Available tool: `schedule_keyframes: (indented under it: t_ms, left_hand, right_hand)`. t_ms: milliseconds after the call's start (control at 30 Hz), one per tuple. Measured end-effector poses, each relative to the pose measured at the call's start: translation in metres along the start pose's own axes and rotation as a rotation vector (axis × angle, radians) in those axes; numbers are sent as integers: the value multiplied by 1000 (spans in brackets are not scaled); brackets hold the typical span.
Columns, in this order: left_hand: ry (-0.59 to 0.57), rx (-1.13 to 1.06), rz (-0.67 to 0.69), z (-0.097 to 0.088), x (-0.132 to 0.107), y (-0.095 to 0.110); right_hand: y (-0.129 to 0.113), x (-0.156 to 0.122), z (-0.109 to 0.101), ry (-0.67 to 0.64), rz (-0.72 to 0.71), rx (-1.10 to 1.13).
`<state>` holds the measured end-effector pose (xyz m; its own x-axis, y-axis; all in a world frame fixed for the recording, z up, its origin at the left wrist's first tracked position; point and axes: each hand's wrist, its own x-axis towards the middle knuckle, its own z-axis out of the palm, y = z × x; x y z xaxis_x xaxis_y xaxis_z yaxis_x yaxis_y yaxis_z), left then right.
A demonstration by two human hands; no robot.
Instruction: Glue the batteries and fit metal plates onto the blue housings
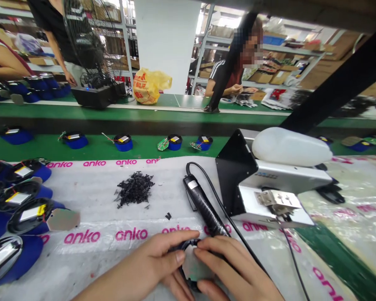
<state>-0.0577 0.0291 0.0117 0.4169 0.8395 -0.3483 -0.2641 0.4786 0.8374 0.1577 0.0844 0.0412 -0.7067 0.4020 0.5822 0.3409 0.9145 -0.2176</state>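
Note:
Near the bottom middle, a round black-rimmed housing (191,281) is between my hands, with a flat greyish circuit board (196,263) set inside its rim. My left hand (163,263) grips it from the left, thumb at the board's edge. My right hand (235,267) closes round the other side, its fingertips on the board and rim. The lower part of the housing is hidden by my hands. Just beyond them lies a black tape-wrapped handheld tool (205,207) with a cord. A heap of small black pieces (134,189) sits farther off, to the left.
Several blue housings (26,259) with batteries stand at left; more blue housings (123,143) line the green conveyor. At right is a metal dispensing machine (278,184) topped by a white bottle (291,146). A black slanted post (335,88) crosses the upper right. Co-workers stand or sit beyond.

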Motion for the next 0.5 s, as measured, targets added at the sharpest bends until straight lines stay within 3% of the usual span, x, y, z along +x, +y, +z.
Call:
schedule_keyframes:
  t_ms: [167, 333, 500]
  left_hand:
    - [-27, -20, 1, -2, 0, 0]
    - [-42, -51, -4, 2, -3, 6]
    - [9, -22, 3, 7, -3, 4]
  right_hand:
    - [1, 8, -6, -49, 19, -24]
    - [-1, 4, -3, -2, 112, 64]
    - [-4, 1, 0, -65, 193, 168]
